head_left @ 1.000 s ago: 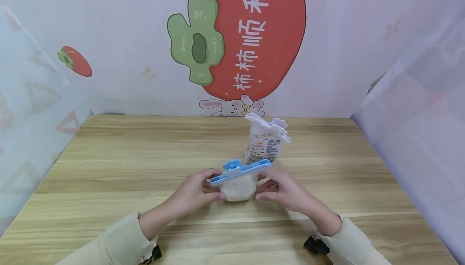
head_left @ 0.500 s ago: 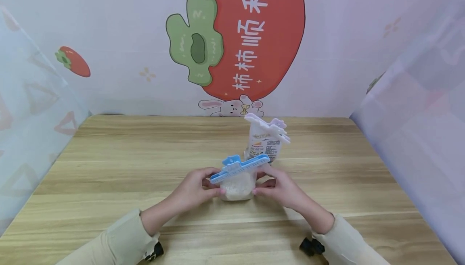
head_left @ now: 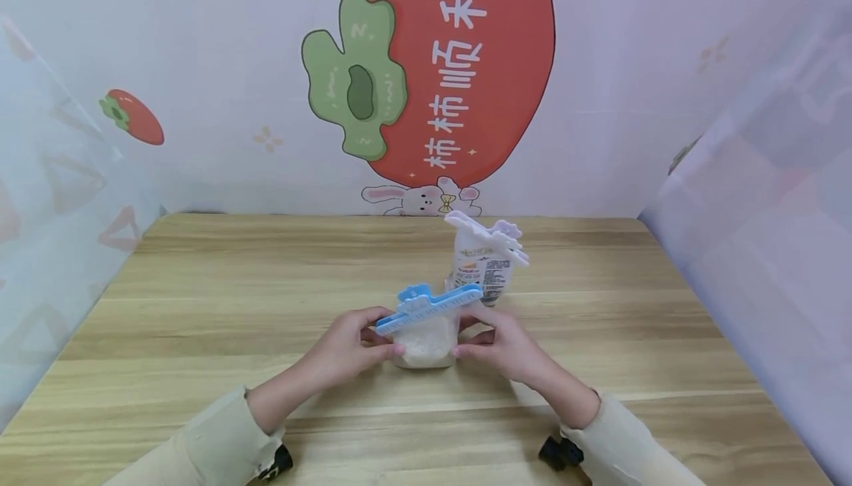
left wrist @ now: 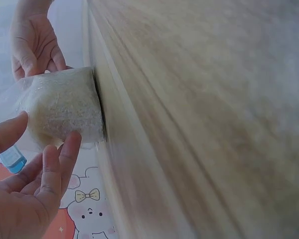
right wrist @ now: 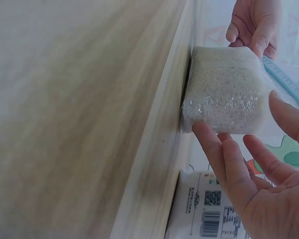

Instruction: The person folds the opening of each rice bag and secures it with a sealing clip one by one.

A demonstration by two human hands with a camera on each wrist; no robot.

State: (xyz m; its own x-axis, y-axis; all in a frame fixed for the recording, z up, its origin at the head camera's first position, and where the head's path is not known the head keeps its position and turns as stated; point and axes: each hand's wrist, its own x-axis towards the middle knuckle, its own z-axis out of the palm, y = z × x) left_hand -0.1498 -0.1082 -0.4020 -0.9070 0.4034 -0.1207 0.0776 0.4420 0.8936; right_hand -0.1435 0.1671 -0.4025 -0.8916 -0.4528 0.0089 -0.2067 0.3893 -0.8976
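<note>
Fingers: left hand and right hand flank the small bag of rice; fingertips of the left press its one side, fingertips of the right its other, fingers nearly straight with thumbs set against the bag near its top, so the bag is clasped between the two hands.
Position of bag: upright on the wooden table, near the middle of its front half, bottom resting on the boards.
Surface: pale wood-grain planks running side to side; light streaks, matte finish.
Room: white backdrop printed with a large red persimmon, green leaf, Chinese characters and a small rabbit; translucent patterned sheets at left and right.
Bag, look: clear plastic, filled with white rice grains, plump and rounded at the base, film creased and glossy.
Bag, closure: blue clip clamped across the top, long and ridged, tilted up toward the right.
Neighbour: second bag, white with printed label and barcode, standing behind and just right, closed by a pale lilac clip.
Sleeves: cream cuffs at both wrists.
</note>
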